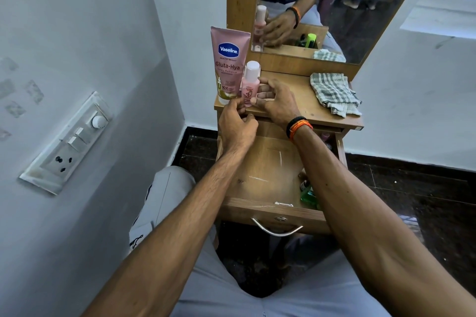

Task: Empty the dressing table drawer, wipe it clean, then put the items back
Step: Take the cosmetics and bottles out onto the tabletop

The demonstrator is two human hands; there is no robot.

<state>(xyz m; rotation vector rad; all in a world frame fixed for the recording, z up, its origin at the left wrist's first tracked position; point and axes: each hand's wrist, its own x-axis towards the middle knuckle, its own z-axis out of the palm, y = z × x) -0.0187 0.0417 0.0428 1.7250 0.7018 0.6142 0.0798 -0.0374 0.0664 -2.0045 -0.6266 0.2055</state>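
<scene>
Right hand (277, 101) and left hand (238, 125) steady the small pink bottle (249, 85) on the counter (313, 108).
Fingers of both pinch its base; it stands upright just beside the Vaseline tube (228, 62). Best to seat it flat before letting go, then reach for the items left in the open drawer (262, 170), near its right wall.

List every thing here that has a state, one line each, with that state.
Drawer: pulled open, a few bottles left along its right side.
Small pink bottle: capped, upright on the table top, held by both hands.
Vaseline tube: standing on its cap, closed.
Cloth: crumpled, lying on the table top.
Left hand: pinching the bottle's base.
Right hand: fingers curled round the bottle.
</scene>
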